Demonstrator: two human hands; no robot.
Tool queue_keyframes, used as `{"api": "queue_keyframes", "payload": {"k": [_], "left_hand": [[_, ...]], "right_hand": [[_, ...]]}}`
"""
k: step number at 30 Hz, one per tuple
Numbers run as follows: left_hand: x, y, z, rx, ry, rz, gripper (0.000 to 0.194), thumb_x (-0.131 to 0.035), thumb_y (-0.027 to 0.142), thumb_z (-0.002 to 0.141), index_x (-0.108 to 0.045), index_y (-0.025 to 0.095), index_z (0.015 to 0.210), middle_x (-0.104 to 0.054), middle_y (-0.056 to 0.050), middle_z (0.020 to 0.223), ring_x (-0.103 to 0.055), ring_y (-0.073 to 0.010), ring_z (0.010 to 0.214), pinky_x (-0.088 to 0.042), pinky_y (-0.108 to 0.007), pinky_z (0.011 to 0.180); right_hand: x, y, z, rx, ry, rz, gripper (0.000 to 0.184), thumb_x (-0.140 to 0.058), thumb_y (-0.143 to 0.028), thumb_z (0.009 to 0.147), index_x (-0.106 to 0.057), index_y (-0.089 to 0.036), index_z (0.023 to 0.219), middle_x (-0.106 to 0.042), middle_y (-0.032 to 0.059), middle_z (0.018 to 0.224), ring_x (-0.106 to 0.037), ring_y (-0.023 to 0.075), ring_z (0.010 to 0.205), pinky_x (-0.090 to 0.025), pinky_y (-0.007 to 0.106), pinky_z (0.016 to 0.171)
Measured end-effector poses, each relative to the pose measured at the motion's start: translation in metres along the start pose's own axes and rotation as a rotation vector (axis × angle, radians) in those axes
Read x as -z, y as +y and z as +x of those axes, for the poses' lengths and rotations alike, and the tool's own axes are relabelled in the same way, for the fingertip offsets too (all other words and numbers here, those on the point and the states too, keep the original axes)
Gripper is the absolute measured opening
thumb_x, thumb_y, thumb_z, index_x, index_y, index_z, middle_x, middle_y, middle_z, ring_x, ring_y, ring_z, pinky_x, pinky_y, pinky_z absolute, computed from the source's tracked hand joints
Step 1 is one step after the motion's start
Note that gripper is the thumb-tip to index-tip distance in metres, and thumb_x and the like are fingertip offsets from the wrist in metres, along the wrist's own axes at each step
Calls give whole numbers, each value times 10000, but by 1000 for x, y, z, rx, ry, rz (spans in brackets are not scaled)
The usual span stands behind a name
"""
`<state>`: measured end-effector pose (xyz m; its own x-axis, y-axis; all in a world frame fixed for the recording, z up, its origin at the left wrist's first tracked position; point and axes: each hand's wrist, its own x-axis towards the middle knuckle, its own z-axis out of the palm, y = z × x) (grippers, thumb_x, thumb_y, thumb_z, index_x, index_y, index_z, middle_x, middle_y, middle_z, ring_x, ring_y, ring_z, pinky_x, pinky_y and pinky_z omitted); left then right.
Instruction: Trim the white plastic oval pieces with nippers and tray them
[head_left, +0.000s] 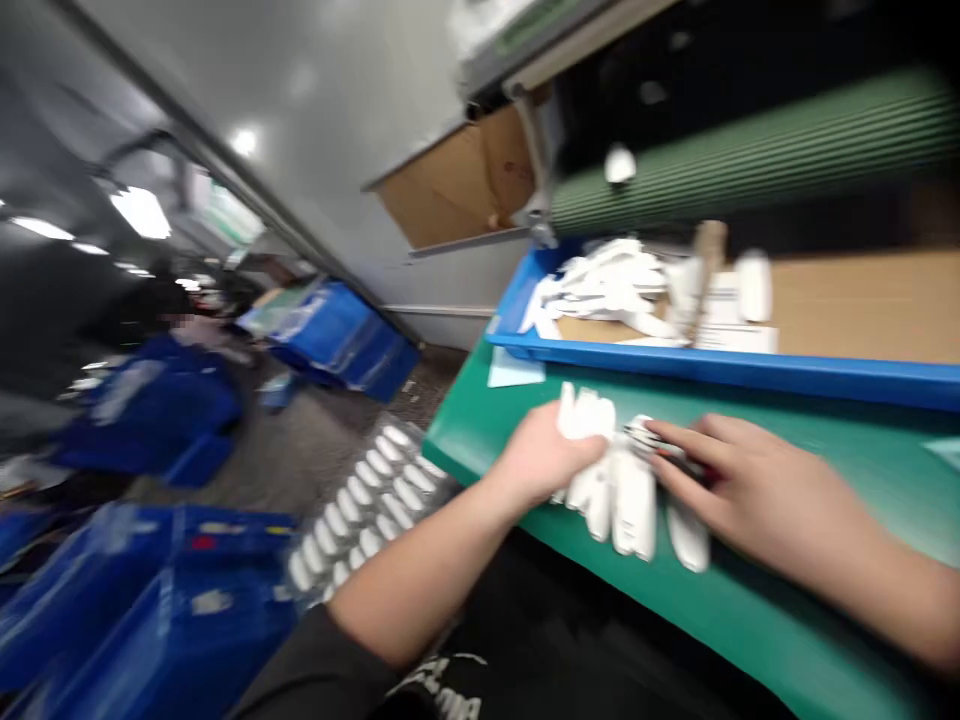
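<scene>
My left hand (544, 455) is closed around several long white plastic pieces (589, 415), its thumb lying across them. More of these white pieces (634, 505) fan out below the thumb over the green table. Just to the right, my right hand (750, 480) has its fingertips pinched at the top of the white pieces. Something small and dark with a touch of orange shows under its fingers, too blurred to name. One white piece (688, 535) lies on the table below the right fingers.
Behind the hands, a blue tray (720, 368) holds a pile of white parts (607, 285) on cardboard. A ribbed green roller (750, 150) spans above. Left of the green table (469, 425), a tray of white ovals (367, 500) sits lower, near blue crates (217, 600).
</scene>
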<state>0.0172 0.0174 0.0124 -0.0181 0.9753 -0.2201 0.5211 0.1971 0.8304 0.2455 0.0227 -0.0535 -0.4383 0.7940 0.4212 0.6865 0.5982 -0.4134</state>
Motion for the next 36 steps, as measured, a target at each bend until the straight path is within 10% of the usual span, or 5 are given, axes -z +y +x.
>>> {"api": "queue_keyframes", "payload": {"k": [24,36], "left_hand": [[-11,26,-11,-38,89,273,77,-649,255,829,-589,220,863,-685,19,825,-629,-173,743,-464,-280,671],[-9,21,-6,-6,40,212,61,-647,265,830,-624,215,857,-712,10,820,-659,-179,745,-474,-256,643]], "right_hand": [[23,-24,8,35,-169,-224,325,-664,-380,1043,-667,-208,1319,-562,60,929,-530,253,822,-264,336,570],[14,-16,8,28,-103,-62,398,-405,-395,1140,-711,-192,1294,-571,39,826,-571,219,719,-329,332,584]]}}
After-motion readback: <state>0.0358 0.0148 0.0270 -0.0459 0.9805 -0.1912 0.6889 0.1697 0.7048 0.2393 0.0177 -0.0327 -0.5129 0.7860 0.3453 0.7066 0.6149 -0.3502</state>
